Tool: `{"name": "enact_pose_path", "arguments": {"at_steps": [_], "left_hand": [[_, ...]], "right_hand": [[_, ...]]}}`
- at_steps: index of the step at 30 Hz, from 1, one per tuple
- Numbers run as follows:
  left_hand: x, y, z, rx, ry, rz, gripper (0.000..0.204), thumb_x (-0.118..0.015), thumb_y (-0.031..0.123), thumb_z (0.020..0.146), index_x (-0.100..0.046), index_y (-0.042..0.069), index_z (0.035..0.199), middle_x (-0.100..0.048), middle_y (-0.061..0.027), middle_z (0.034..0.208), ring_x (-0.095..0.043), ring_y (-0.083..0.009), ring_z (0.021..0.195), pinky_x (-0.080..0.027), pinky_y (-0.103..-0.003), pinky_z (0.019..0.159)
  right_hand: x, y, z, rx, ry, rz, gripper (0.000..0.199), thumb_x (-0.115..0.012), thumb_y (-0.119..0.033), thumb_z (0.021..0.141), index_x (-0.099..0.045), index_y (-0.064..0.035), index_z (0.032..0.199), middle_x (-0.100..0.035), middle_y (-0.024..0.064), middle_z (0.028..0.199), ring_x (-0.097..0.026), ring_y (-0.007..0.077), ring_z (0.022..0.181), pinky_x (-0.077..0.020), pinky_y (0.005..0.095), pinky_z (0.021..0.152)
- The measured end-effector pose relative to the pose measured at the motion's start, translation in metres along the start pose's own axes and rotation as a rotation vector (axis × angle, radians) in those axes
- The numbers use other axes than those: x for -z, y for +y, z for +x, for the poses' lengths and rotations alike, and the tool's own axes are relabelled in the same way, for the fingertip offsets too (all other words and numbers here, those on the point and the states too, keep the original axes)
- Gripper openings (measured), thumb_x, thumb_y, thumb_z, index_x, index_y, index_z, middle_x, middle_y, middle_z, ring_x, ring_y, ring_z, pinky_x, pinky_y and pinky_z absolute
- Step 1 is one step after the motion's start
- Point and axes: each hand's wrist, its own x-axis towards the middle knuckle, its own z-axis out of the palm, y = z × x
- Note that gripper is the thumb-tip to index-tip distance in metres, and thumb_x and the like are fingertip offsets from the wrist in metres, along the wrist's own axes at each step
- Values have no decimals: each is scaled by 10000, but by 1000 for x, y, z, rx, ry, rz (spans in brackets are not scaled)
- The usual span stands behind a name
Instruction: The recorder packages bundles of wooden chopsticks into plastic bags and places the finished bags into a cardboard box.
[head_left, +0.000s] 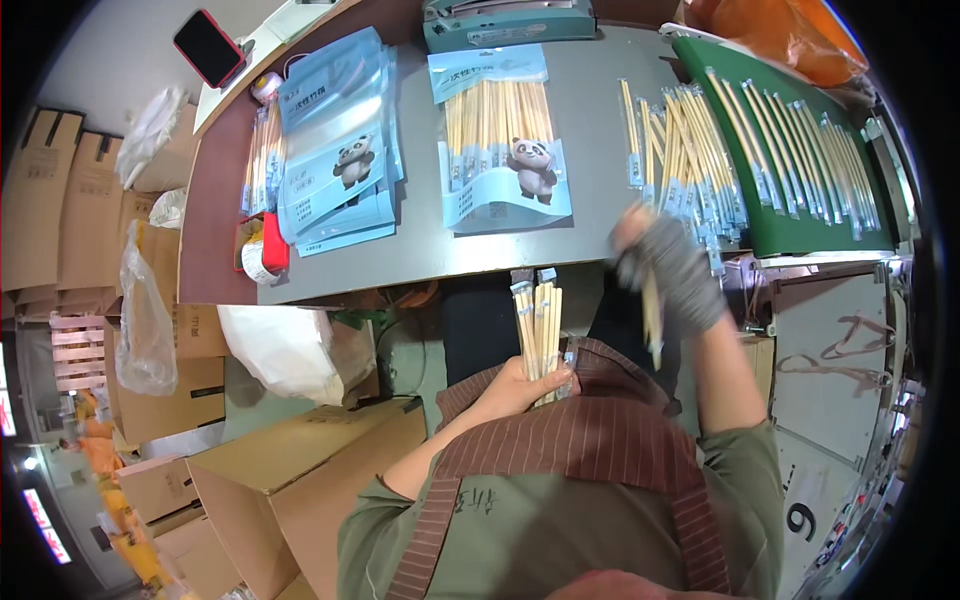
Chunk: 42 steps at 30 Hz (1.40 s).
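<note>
Just beyond the table's near edge, in front of my brown striped apron [570,450], my bare left hand [525,388] is closed round a bundle of wrapped chopsticks [540,320] standing nearly upright. My right hand [675,270], in a grey glove and smeared by motion, is at the table edge to the right. Pale chopsticks [653,315] stick out below its closed fingers. Right beyond that hand lies a loose pile of wrapped chopsticks [688,140]. A light blue bag [495,130] with a panda on it lies flat mid-table, filled with chopsticks.
Overlapping blue bags [335,180] lie at the left, beside a red tape dispenser [273,250]. A blue box [510,25] stands at the back. More chopsticks lie in rows on a green belt [790,235] at the right. A cardboard box [300,450] stands on the floor.
</note>
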Motion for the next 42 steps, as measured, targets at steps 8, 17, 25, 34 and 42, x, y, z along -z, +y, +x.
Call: {"name": "enact_pose_path", "arguments": {"at_steps": [8, 17, 25, 34, 42], "left_hand": [[1, -10, 9, -17, 29, 1, 229, -593, 232, 918, -592, 5, 942, -596, -43, 853, -565, -125, 809, -462, -284, 737], [7, -18, 5, 12, -31, -66, 293, -542, 228, 944, -503, 18, 1144, -585, -49, 944, -560, -125, 868, -467, -287, 770], [9, -6, -2, -9, 80, -214, 464, -618, 167, 895, -401, 5, 1272, -565, -35, 1092, -533, -113, 1017, -446, -278, 886], [8, -15, -4, -87, 62, -71, 479, -636, 92, 873, -400, -2, 1278, -562, -52, 1148, -530, -100, 1026, -436, -262, 893], [1, -17, -2, -84, -36, -175, 447, -542, 146, 936, -352, 7, 1317, -574, -69, 1087, -582, -140, 955, -481, -294, 834]], "right_hand": [[-50, 52, -5, 56, -14, -336, 290, -663, -264, 840, -608, 18, 883, -571, 82, 691, -503, 138, 638, -441, 296, 618], [-44, 68, -9, -61, -188, -309, 244, -669, -211, 843, -652, -2, 968, -633, 18, 799, -541, 63, 744, -473, 244, 672], [-44, 115, -30, -55, -290, -235, 289, -660, -271, 836, -639, 13, 886, -632, 91, 713, -547, 111, 660, -481, 291, 633], [-62, 86, -29, 149, 161, -32, 295, -658, -288, 840, -649, 6, 860, -635, 30, 729, -568, 86, 717, -485, 270, 678], [-49, 44, -7, 131, -60, -244, 297, -655, -298, 825, -688, -15, 910, -663, 33, 760, -594, 106, 731, -487, 266, 695]]}}
